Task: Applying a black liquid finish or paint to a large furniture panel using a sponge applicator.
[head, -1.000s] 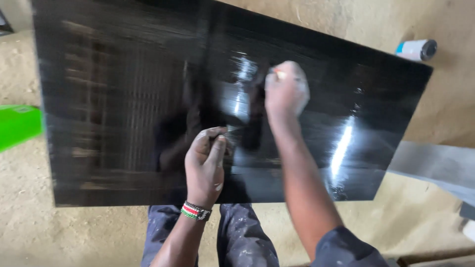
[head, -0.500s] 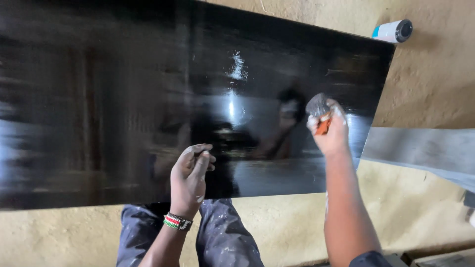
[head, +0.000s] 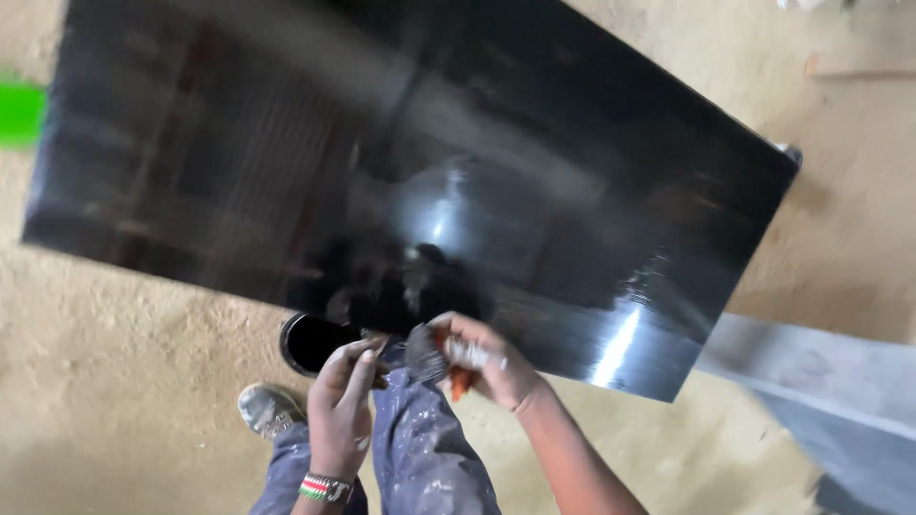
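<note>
A large glossy black panel (head: 401,162) lies flat in front of me, wet and reflective. My right hand (head: 496,367) is closed around a paintbrush (head: 434,355) with an orange handle and dark bristles, held at the panel's near edge. My left hand (head: 342,405) sits just left of the brush, fingers curled and touching near the bristles; a striped beaded wristband is on that wrist. Below the panel's edge stands a small round tin of black paint (head: 310,341).
The floor is covered in sawdust (head: 124,401). My shoe (head: 270,408) and paint-spattered trousers (head: 429,467) are below the hands. A grey board (head: 821,362) lies at the right. A green object (head: 19,113) sits at the far left.
My right hand has pulled the brush back from the panel's right part to its near edge, meeting my left hand. The view has shifted, and the paint tin and shoe now show.
</note>
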